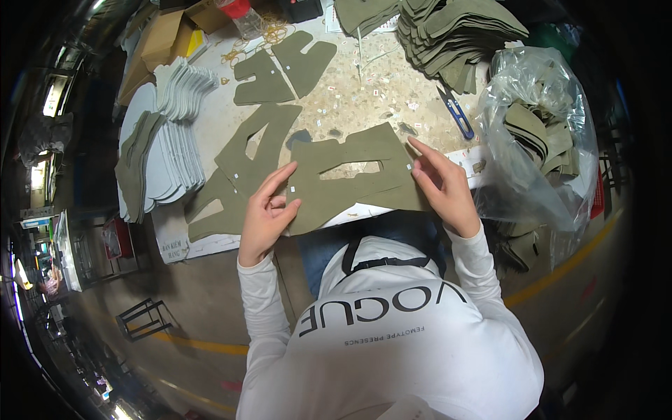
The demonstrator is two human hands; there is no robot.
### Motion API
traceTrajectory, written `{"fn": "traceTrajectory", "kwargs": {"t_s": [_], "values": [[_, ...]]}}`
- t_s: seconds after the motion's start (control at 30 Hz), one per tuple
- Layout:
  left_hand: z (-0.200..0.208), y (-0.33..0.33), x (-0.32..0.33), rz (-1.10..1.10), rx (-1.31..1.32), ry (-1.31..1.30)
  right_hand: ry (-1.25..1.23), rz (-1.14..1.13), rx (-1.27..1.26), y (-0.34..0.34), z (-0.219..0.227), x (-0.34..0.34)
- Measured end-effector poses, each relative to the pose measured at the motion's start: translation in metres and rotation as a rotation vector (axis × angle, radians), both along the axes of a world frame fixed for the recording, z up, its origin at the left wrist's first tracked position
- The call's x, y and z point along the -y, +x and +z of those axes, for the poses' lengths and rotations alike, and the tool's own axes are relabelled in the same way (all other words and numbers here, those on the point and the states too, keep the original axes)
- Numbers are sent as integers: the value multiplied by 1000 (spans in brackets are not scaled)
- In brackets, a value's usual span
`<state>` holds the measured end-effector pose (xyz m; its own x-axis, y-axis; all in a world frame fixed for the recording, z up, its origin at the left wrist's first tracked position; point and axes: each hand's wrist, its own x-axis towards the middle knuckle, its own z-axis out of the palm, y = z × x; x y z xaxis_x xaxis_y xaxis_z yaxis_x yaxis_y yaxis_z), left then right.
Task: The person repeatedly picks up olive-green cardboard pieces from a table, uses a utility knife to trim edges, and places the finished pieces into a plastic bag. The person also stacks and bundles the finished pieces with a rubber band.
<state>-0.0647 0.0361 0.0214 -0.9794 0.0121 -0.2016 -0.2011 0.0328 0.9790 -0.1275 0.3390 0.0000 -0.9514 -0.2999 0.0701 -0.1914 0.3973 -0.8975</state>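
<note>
An olive-green cut fabric piece (353, 150) with a slot-shaped opening lies before me, its near part reaching the table's front edge. My left hand (266, 213) is at its left edge, thumb and index finger apart and their tips touching the cloth. At the right edge rests my right hand (444, 185), index finger stretched out and thumb apart from it. Neither hand visibly grips the cloth. Small pale stickers (292, 189) mark the piece near both sides. Left of it lie more green cut pieces (241, 150), and two shorter ones (283, 70) sit farther back.
Pale blue-grey cut pieces (168, 154) are stacked on the left, near a cardboard box (157, 49). A tall green stack (448, 35) stands far right. Blue-handled thread snips (456, 113) lie beside a clear plastic bag (504, 91) holding green pieces. Small stickers dot the tabletop.
</note>
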Motion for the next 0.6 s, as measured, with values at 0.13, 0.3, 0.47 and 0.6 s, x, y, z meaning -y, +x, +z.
{"fn": "traceTrajectory", "kwargs": {"t_s": [0.13, 0.3, 0.47, 0.6], "values": [[-15, 12, 3, 41, -9, 46, 17, 135, 48, -10, 5, 7], [-13, 17, 2, 69, -45, -7, -188, 264, 111, -25, 25, -4], [-3, 25, 0, 100, -67, -242, -353, 146, 96, -25, 76, -38], [1, 44, -11, 228, 6, -413, -369, 113, -9, -21, 100, -35]]}}
